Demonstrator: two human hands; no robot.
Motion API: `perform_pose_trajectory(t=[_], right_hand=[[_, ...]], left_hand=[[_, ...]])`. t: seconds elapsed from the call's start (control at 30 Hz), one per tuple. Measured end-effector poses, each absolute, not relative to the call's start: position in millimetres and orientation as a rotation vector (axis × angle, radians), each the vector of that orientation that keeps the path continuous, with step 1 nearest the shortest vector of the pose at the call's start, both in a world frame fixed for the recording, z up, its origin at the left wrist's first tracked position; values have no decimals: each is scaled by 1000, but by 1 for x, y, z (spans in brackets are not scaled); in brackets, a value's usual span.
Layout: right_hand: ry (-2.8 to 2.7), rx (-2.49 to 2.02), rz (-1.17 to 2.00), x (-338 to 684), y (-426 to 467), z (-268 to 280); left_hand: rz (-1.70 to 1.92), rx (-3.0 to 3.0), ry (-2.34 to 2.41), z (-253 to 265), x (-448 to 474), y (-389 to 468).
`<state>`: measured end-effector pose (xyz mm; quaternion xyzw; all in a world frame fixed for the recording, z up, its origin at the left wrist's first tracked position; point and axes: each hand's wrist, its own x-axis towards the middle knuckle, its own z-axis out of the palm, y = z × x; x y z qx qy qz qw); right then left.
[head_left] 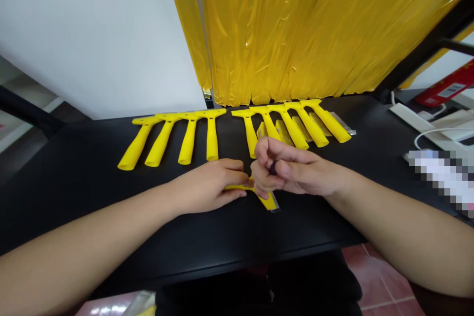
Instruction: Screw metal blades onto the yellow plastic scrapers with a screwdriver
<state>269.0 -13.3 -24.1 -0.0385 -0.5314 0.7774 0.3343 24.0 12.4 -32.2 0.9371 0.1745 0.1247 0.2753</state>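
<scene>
A yellow T-shaped scraper (267, 201) lies low over the black table, with a thin greyish strip along its head. My left hand (218, 182) is closed around its handle, which points left and is mostly covered by my fingers. My right hand (291, 168) hovers at the scraper's head, fingers curled in a pinch around a small dark object (273, 168). Only a bit of that object shows, so its kind is unclear. Part of the scraper's head is hidden behind my right fingers.
Behind my hands, several yellow scraper handles (188, 138) lie in a row at left, and several more (292, 128) at right beside flat transparent-looking pieces. Yellow plastic sheeting (296, 29) hangs at the back. A white power strip (425, 126) with cables and a red package (446, 84) sit at right.
</scene>
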Motion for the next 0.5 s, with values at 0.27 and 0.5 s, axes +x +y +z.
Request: perform_pose_trajectory(t=[0.27,0.5], right_hand=[[-1450,-18,2033,267,-8,-29],[-1370,-103,2030,262,-12,-28]], left_hand=[[290,2495,472,-31,24,13],[321,2497,440,-33,23,12]])
